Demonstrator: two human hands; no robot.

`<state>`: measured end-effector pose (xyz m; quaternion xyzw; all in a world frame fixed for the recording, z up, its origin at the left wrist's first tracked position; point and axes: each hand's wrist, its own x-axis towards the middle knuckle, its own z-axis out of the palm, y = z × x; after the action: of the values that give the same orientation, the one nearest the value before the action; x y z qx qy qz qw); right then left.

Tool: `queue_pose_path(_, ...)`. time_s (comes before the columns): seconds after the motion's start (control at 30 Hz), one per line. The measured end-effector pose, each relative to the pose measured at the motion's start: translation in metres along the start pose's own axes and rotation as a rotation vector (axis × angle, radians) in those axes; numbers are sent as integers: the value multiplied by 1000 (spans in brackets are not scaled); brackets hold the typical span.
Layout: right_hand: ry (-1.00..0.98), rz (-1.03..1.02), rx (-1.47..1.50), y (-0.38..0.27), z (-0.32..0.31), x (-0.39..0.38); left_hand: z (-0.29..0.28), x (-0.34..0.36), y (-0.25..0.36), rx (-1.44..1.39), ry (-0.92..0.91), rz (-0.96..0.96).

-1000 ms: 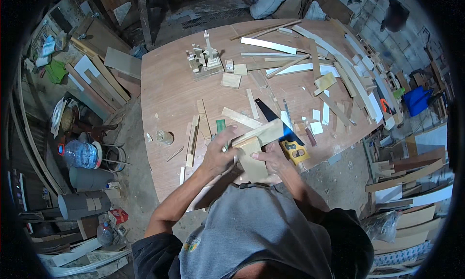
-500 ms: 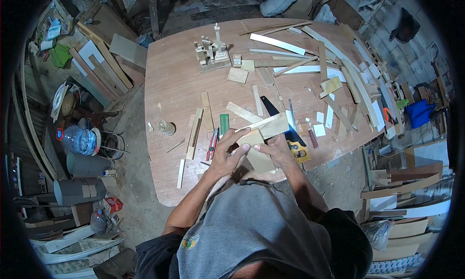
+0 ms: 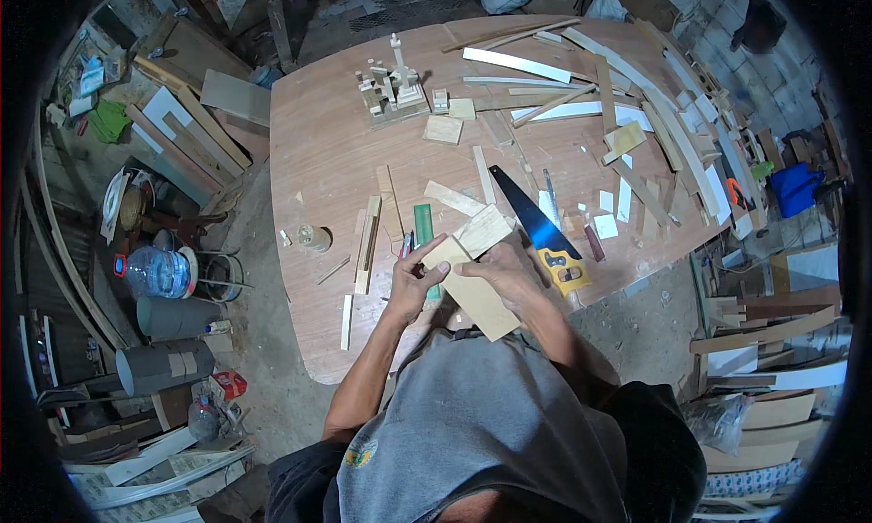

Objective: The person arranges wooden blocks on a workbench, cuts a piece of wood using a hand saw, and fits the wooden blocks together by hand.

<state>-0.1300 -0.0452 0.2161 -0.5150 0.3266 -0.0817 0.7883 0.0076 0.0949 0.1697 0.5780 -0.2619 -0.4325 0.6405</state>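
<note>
Above the table's near edge, my left hand (image 3: 413, 285) grips the upper left end of a flat, pale wooden board (image 3: 483, 302), thumb on its face. My right hand (image 3: 509, 276) closes on the same board from the right, thumb on top and the other fingers partly hidden. A second, lighter wood piece (image 3: 484, 229) meets the board's upper end at an angle; whether the two are joined I cannot tell. Just right of my right hand lies a handsaw (image 3: 563, 268) with a yellow handle. A green strip (image 3: 423, 223) rests beyond my left hand.
Around lie wood strips (image 3: 368, 243), a glass jar (image 3: 314, 239) and small white squares (image 3: 604, 226). A small wooden model (image 3: 393, 94) stands at the far side of the table (image 3: 318, 141). Long boards (image 3: 518, 64) pile up at the far right. A water bottle (image 3: 153, 273) stands left of the table.
Both hands have tilted the wood: the board's face now shows more fully and the lighter piece has swung to point further away. The saw blade is less covered. My view has shifted slightly.
</note>
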Motion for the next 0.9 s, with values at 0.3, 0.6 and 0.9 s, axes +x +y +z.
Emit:
queue_pose_path(0.3,-187,40,-232,42,-26,28,-26,-18,-36,-394,304,-167)
queue_pose_path(0.6,365,-59,-1089,129,-181,32,-101,-73,-80,-390,685,-143)
queue_pose_path(0.9,892,-494,-1300,145,-349,102,-116,-93,-48,-319,930,-26)
